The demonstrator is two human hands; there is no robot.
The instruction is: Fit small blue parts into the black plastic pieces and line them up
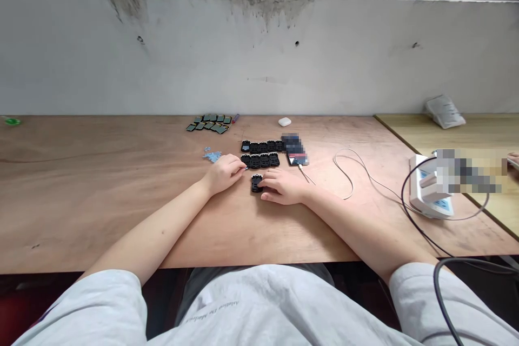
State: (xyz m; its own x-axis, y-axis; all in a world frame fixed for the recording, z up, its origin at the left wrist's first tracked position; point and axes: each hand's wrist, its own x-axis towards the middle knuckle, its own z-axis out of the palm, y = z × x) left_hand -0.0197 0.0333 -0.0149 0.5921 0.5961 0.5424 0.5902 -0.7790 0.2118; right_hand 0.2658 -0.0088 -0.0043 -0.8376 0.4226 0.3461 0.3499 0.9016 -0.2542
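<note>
My left hand [224,174] is closed in a pinch, and a speck of light blue shows at its fingertips, apparently a small blue piece. Just behind that hand lies a little pile of light-blue pieces [213,156]. My right hand [283,186] grips the right side of a small black plastic housing [255,183] that rests on the table, its fingertips covering part of it. Beyond both hands, similar black housings sit side by side in two rows, a front row [260,160] and a back row [259,147]. One at the back row's left end has a bluish patch inside.
Several green-grey square parts [208,122] lie near the wall beside a small screwdriver-like tool [235,118]. A phone [295,150] with a white cable [352,173] is right of the rows. Further away are a white case [284,121], a power strip [421,189] and a plastic packet [445,112].
</note>
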